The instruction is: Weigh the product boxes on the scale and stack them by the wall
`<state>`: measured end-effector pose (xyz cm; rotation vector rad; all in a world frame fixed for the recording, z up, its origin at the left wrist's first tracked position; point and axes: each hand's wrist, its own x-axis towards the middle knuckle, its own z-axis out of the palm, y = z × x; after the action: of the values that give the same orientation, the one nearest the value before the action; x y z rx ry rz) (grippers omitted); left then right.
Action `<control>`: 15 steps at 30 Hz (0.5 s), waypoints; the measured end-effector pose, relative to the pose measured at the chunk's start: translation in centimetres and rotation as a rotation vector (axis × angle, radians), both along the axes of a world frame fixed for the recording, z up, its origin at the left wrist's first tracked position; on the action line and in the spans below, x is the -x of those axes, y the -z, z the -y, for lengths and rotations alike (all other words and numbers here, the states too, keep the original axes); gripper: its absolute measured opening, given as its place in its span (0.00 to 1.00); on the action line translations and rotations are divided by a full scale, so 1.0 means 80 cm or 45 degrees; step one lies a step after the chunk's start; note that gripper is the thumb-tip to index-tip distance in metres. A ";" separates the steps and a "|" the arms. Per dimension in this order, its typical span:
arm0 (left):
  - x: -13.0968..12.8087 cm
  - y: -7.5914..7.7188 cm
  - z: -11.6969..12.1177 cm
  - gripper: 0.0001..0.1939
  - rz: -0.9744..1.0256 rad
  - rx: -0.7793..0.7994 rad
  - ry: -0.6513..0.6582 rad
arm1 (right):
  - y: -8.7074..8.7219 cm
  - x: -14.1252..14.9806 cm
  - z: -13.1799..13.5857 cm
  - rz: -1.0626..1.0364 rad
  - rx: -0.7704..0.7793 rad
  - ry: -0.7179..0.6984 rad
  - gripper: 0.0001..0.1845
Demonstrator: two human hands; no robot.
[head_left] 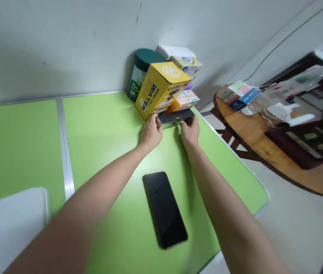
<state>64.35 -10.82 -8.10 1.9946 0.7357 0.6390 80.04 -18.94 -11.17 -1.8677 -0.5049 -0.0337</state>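
Apparently partway along: yellow box (161, 91), green tub (137, 78) and orange-and-white box (185, 99) already grouped by wall (64, 45); dark flat box (177, 117) in front of them, near right edge of green surface (107, 125), not yet let go. Left hand (151, 134) and right hand (190, 132) each on one end, grip closed around it from both sides. Whether it sits fully on surface, cannot tell. Phone (165, 210) lies well apart, untouched by either hand

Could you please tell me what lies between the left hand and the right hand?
In the head view, a dark box lies between the left hand and the right hand, with an end in the grip of each.
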 end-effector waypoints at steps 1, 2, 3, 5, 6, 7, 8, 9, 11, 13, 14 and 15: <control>0.004 -0.001 0.002 0.28 0.003 0.026 0.023 | -0.005 0.009 0.001 -0.042 0.025 0.051 0.19; 0.009 -0.003 0.005 0.31 0.000 0.057 0.049 | -0.011 0.020 0.003 -0.072 0.033 0.086 0.21; 0.017 -0.004 0.008 0.34 -0.010 0.087 0.074 | -0.016 0.032 0.005 -0.091 0.025 0.097 0.24; 0.038 -0.009 0.014 0.36 -0.045 0.130 0.114 | -0.025 0.062 0.012 -0.120 -0.007 0.062 0.27; 0.052 -0.013 0.016 0.35 -0.063 0.140 0.133 | -0.031 0.079 0.016 -0.141 -0.019 0.021 0.27; 0.070 -0.017 0.016 0.33 -0.073 0.138 0.156 | -0.037 0.100 0.021 -0.162 -0.026 -0.037 0.27; 0.090 -0.023 0.015 0.31 -0.075 0.129 0.187 | -0.044 0.122 0.026 -0.185 -0.032 -0.109 0.26; 0.113 -0.031 0.013 0.29 -0.073 0.118 0.222 | -0.054 0.146 0.030 -0.213 -0.029 -0.202 0.25; 0.165 -0.052 0.004 0.23 -0.061 0.088 0.297 | -0.079 0.199 0.037 -0.286 -0.003 -0.458 0.22; 0.221 -0.079 -0.008 0.11 -0.085 0.013 0.429 | -0.111 0.253 0.038 -0.384 0.141 -0.890 0.17; 0.249 -0.093 -0.014 0.04 -0.110 -0.029 0.513 | -0.128 0.279 0.035 -0.395 0.202 -1.046 0.15; 0.277 -0.107 -0.020 0.04 -0.136 -0.063 0.595 | -0.144 0.304 0.030 -0.397 0.250 -1.173 0.13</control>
<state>42.15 -9.23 0.45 2.1568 0.2937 0.2766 55.73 -21.30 0.33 -1.6221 -1.1231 0.9277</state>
